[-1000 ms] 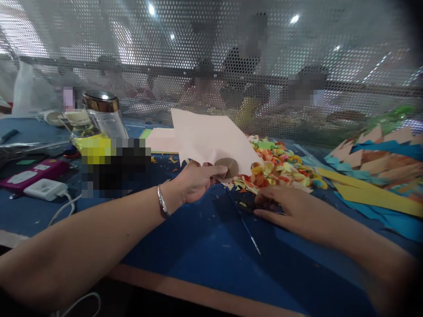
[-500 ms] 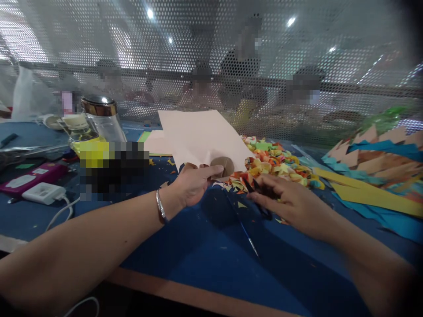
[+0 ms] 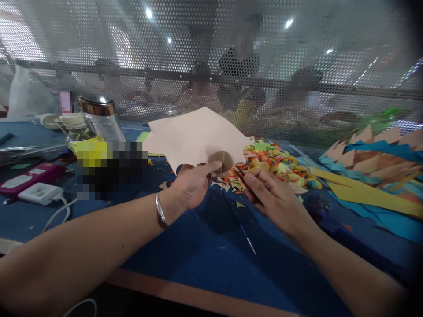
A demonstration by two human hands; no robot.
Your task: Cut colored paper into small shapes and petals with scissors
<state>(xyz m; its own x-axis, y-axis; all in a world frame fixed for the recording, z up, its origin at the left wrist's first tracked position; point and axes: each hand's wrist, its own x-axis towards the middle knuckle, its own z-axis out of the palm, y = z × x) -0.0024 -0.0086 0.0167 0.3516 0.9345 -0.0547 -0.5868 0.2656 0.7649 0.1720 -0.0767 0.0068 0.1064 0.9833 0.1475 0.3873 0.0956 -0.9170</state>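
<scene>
A sheet of pale pink paper (image 3: 194,132) is held up off the table by my left hand (image 3: 194,182). The left thumb presses a round brown disc, like a cardboard template (image 3: 226,162), flat against the sheet's near right corner. My right hand (image 3: 272,193) grips small dark scissors (image 3: 240,176), and its fingers hide most of the handles. The blades point up and left, close to the disc's right side. I cannot tell whether they touch the paper.
Behind my right hand lies a heap of colourful paper pieces (image 3: 277,165). A thin blue brush (image 3: 246,235) rests on the blue table. Stacked cut paper (image 3: 380,154) stands right; bottles (image 3: 102,119) and a white charger (image 3: 42,193) are left. A perforated metal screen (image 3: 185,39) rises behind.
The paper sheet has turned, so a corner now points away from me. My right hand has shifted left with the scissors, bringing the blades nearer to the disc.
</scene>
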